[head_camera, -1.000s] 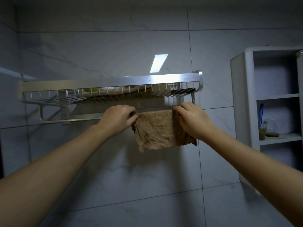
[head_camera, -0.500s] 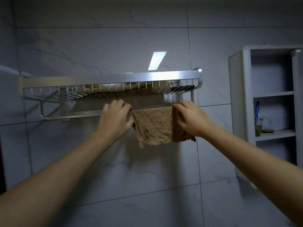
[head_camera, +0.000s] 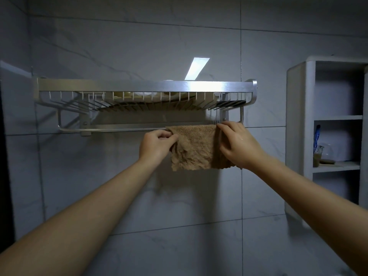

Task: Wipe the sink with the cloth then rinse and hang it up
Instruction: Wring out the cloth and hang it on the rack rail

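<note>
Head view puts you at the last step: the tan, nubbly terry cloth (head_camera: 194, 148) is draped over the thin brushed-metal rail (head_camera: 119, 129) beneath the wire-slatted wall rack (head_camera: 139, 85), its limp, ragged hem hanging toward six o'clock. Your left grip (head_camera: 157, 145) pinches its nine o'clock edge; your right grip (head_camera: 237, 146) clasps the three o'clock edge. Wiping and rinsing look finished, though nothing here proves it; only straightening and release seem left.

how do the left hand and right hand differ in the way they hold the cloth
The left hand pinches the cloth at its left edge below the rail; the right hand grips its right edge with fingertips up at the rail. The left hand sits beside the cloth; the right hand covers its right part. Both hold the cloth.
</note>
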Demonstrator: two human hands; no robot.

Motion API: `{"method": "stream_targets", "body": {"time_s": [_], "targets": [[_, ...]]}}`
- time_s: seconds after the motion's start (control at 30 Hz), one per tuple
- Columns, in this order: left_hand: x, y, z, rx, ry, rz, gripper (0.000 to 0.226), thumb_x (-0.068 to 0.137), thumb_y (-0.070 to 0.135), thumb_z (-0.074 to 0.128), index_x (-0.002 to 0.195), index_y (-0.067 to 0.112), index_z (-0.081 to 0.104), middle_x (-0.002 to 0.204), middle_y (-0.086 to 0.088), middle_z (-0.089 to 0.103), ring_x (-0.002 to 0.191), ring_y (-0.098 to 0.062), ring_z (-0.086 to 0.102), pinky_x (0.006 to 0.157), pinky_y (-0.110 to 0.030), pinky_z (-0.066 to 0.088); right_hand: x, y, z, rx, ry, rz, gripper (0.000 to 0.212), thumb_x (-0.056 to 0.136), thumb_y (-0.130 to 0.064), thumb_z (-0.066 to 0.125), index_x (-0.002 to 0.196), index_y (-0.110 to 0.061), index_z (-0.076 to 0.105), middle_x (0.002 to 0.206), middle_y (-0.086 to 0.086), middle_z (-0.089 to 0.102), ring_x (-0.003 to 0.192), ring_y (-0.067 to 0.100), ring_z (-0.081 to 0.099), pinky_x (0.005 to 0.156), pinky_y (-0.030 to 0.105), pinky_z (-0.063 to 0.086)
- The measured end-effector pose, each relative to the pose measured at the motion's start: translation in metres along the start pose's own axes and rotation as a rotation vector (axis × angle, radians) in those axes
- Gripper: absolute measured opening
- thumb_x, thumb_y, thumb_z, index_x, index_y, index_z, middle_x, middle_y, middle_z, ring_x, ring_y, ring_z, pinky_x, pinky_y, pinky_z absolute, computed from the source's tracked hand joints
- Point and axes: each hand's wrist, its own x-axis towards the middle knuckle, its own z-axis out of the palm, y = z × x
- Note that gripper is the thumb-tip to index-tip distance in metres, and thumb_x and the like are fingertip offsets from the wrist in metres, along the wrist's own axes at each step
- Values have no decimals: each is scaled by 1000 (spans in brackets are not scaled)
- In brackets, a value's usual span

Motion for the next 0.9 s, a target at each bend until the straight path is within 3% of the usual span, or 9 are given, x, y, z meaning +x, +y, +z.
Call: {"method": "stream_targets", "body": {"time_s": [0.1,0.23,0.37,0.47,0.63,0.77,0.9], "targets": [[3,7,4,67,70,31,16,85,38,75,74,27,74,78,12,73,83,-14,70,77,-39,59,0,1,-4,2,-4,-3,58,95,-32,56,149,-18,41,147,4,46,134,23,41,108,40,44],[9,18,1,159,177,214,12,87,34,70,80,26,74,79,11,71,82,-13,67,72,-34,57,0,7,-8,9,-5,-23,54,97,-28,53,149,-18,42,147,3,47,133,22,43,108,37,44],[16,33,3,246,179,290,10,89,32,69,81,27,74,76,15,67,82,-11,66,67,-27,49,-5,9,-9,52,-55,-23,61,96,-24,53,153,-17,35,157,4,36,144,23,32,119,36,29],[20,44,12,295,147,328,10,90,32,68,84,28,75,79,14,69,84,-12,66,71,-30,53,-8,11,-8,55,-45,-36,60,97,-27,52,153,-18,34,159,4,34,146,23,31,119,37,30],[24,59,48,255,-6,405,10,92,24,65,90,23,74,85,11,70,91,-14,66,84,-35,56,-6,12,-9,113,-63,-14,60,96,-28,52,153,-20,34,159,3,33,146,21,29,118,37,31],[23,79,88,261,-100,472,10,97,21,59,96,19,69,94,6,70,90,-15,64,78,-30,50,-3,13,-14,158,-72,-11,57,96,-27,52,151,-21,37,156,1,37,142,19,34,115,34,34],[23,94,113,321,-368,513,15,99,22,53,101,18,68,104,0,70,98,-18,64,88,-38,53,-15,25,-17,181,6,-24,46,96,-25,52,142,-19,50,146,0,50,132,16,44,107,30,41]]}}
